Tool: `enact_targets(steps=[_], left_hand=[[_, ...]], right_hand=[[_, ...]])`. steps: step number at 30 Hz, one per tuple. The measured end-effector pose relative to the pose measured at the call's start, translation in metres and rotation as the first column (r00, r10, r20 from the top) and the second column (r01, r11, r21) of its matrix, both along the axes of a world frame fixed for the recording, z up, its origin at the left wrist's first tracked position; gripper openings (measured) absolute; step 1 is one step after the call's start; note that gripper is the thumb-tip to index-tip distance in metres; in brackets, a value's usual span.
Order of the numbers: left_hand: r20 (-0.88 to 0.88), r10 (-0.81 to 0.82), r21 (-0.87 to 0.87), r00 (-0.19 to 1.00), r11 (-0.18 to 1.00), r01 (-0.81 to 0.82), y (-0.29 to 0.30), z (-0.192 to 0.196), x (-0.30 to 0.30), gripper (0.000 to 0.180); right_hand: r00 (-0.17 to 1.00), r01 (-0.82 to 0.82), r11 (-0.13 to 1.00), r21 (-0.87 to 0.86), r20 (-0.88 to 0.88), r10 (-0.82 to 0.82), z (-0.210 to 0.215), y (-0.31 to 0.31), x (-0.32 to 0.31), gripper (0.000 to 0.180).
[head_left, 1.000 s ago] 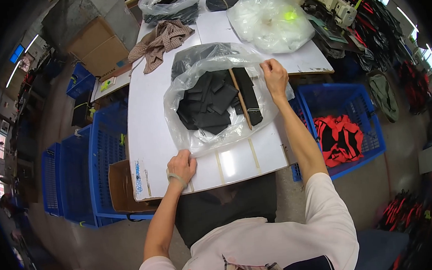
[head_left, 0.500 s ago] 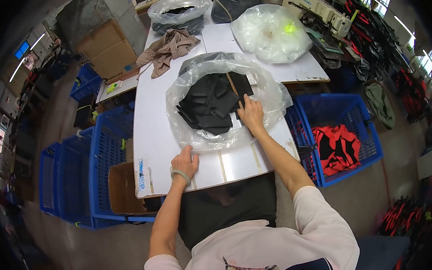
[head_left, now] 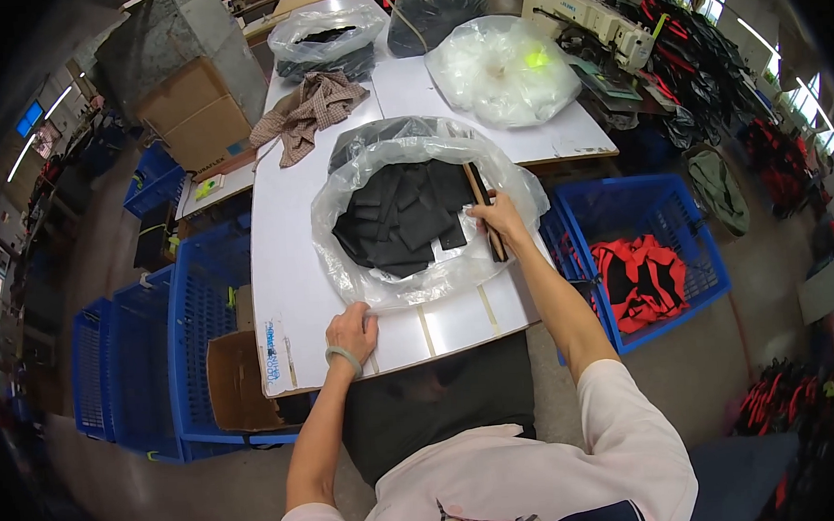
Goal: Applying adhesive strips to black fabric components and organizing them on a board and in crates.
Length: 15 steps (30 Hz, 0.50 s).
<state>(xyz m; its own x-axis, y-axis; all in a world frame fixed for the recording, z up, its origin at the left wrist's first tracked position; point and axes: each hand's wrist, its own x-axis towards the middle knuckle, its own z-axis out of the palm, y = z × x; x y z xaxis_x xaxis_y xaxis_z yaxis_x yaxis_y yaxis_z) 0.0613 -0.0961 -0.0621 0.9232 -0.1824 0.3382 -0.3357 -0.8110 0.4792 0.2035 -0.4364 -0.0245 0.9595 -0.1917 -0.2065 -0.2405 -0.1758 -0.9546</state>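
A clear plastic bag [head_left: 409, 290] stands on the white table, its mouth spread wide around several black fabric pieces [head_left: 400, 209]. My right hand [head_left: 502, 217] is closed on a thin tan-and-black stick [head_left: 477, 182], which slants along the inner right side of the bag's mouth. Below the bag's near left rim, my left hand [head_left: 353, 335] rests on the tabletop. Its fingers are stretched out, the tips by the plastic, and it holds nothing.
Further back on the table [head_left: 289, 201] lie a checked cloth [head_left: 311, 114], a bag of dark pieces [head_left: 327, 41] and a bulging clear bag [head_left: 504, 72]. Blue crates [head_left: 182, 351] stand left; another crate [head_left: 665, 326] at right holds red-and-black fabric [head_left: 640, 280]. A sewing machine [head_left: 584, 21] is at back right.
My right hand has moved right, bringing the stick from over the black pieces to the bag's right side. My left hand stays near the front rim. The whole view has shifted slightly.
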Motion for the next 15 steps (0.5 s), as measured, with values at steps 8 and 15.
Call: enact_targets(steps=[8, 15], left_hand=[[-0.28, 0.03, -0.376, 0.959, 0.916, -0.139, 0.0, 0.032, 0.008, 0.026], [0.213, -0.179, -0.197, 0.961, 0.955, 0.221, -0.051, 0.062, 0.116, 0.048]], right_hand=[[0.999, 0.015, 0.824, -0.566, 0.051, 0.017, 0.018, 0.013, -0.001, 0.083], [0.969, 0.152, 0.423, -0.893, 0.218, 0.112, -0.001, 0.013, -0.03, 0.068]])
